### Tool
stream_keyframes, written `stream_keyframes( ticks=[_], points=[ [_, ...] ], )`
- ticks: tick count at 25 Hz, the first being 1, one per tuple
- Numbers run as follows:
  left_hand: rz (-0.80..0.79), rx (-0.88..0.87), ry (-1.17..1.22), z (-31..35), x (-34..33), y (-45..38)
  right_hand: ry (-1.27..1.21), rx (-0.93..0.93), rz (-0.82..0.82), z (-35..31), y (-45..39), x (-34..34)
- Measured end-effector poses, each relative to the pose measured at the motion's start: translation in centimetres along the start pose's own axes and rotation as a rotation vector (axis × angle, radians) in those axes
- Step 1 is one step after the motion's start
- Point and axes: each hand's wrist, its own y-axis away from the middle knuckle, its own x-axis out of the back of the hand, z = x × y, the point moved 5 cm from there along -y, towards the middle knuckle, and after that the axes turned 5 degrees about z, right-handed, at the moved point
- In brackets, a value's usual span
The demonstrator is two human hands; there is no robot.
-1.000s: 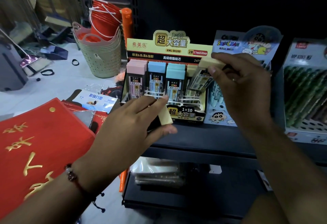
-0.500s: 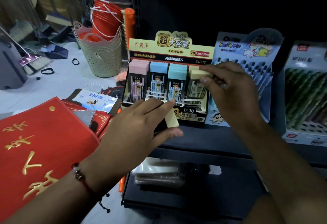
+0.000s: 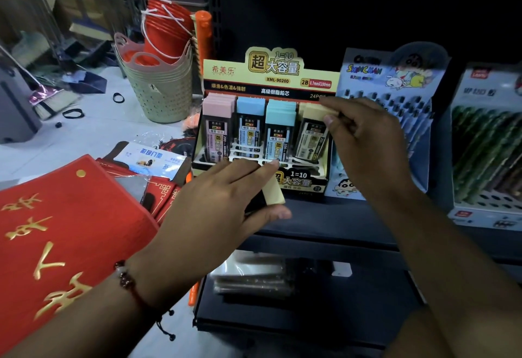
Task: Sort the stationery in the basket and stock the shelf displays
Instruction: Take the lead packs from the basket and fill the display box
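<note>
Your right hand [image 3: 364,142] pinches 1 yellow-capped lead case [image 3: 313,131] in the rightmost slot of the lead display box [image 3: 271,80] on the shelf [image 3: 324,216]. Your left hand [image 3: 220,205] grips another yellow-capped case [image 3: 273,192] before the box.

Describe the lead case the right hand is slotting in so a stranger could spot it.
On the dark shelf stands a yellow-topped pencil lead display box. The right hand pinches the case in its rightmost column. Unlike the pink, blue and teal cases beside it, its cap is pale yellow.
</note>
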Motion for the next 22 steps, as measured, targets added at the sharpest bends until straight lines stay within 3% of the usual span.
stream_keyframes(
  ticks=[7,11,15,22],
  points=[
    [-0.020,0.013,-0.015,0.0,-0.2,0.0,0.090,-0.026,0.084,-0.2,-0.3,-0.6],
    [-0.020,0.012,-0.006,0.0,-0.2,0.1,0.196,-0.088,-0.022,-0.5,-0.1,-1.6],
    [-0.006,0.015,-0.019,0.0,0.0,0.1,0.395,-0.125,-0.244,-1.0,1.0,-3.0],
    [0.002,0.006,-0.009,0.0,0.3,0.1,0.340,-0.142,-0.277,-1.1,1.9,-3.3]
  ],
)
